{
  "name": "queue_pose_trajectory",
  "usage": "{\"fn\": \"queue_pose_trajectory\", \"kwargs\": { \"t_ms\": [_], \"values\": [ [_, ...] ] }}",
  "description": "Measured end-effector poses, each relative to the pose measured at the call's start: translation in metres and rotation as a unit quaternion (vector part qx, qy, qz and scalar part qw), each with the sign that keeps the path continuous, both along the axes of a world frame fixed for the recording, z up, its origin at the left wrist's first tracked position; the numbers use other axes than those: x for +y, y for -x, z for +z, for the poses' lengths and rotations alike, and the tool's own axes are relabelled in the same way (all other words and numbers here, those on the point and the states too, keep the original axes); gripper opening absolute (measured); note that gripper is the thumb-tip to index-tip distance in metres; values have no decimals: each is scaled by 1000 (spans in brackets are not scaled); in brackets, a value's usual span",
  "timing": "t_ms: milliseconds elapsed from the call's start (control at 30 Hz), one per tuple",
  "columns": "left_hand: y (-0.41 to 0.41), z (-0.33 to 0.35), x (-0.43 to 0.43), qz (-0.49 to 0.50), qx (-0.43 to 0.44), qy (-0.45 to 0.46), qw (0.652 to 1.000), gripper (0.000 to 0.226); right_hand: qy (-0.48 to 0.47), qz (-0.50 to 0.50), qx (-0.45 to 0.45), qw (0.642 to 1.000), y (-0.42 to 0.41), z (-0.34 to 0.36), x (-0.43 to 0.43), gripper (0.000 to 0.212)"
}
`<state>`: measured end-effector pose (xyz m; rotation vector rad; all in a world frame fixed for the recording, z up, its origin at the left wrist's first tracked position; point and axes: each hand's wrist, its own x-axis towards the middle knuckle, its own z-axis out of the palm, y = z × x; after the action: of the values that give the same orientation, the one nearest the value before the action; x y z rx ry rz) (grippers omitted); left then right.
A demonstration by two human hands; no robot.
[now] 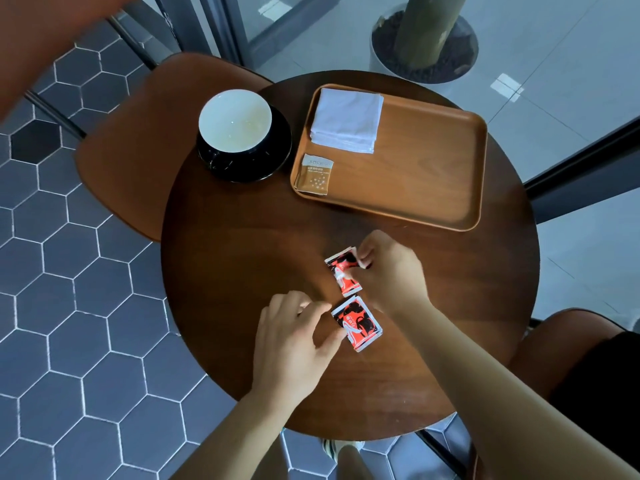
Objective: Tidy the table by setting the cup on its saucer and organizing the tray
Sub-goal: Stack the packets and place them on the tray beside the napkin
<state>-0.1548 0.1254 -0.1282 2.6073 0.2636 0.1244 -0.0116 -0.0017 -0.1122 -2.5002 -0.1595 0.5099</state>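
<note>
A black cup with a white inside [235, 121] stands on its black saucer [277, 157] at the table's far left. The wooden tray [426, 174] beside it holds folded white napkins [346, 121] and a brown sugar packet [315, 174]. Two red-and-black packets lie on the table near me. My right hand [388, 271] pinches the farther red packet [344, 271]. My left hand [294, 337] touches the left edge of the nearer red packet [358, 323] with thumb and fingertips; it lies flat.
The round dark wooden table [242, 265] has a brown chair [138, 150] behind its left side and another chair [561, 348] at the right. A potted plant [424, 39] stands beyond the table. Hexagon floor tiles lie to the left.
</note>
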Motion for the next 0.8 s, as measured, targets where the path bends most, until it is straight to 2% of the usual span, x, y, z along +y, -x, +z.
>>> {"fn": "queue_pose_trajectory", "kwargs": {
  "t_ms": [133, 200, 333, 467, 533, 600, 700, 800],
  "values": [
    [-9, 1, -2, 11, 34, -30, 999, 41, -159, -148, 47, 975, 3, 10, -35, 27],
    [-13, 1, 0, 8, 40, -33, 999, 41, -193, -143, 86, 967, 13, 14, -49, 28],
    [-12, 5, 0, 16, 52, -29, 998, 38, -138, -90, 141, 976, 42, 5, -55, 27],
    [-7, 13, -1, 4, 56, 7, 998, 28, -68, -63, 55, 994, 59, 0, -49, 25],
    [-3, 18, -4, 22, 69, 57, 996, 22, -37, -55, 0, 998, 63, 1, -48, 24],
    [1, 23, -10, 79, 98, 135, 983, 25, -25, -53, -20, 998, 69, 2, -48, 20],
    [1, 28, -22, 172, 143, 271, 936, 37, -18, -38, -34, 999, 75, 3, -42, 20],
    [-5, 31, -33, 243, 156, 359, 888, 43, -25, -25, -45, 998, 77, 2, -35, 23]
  ]
}}
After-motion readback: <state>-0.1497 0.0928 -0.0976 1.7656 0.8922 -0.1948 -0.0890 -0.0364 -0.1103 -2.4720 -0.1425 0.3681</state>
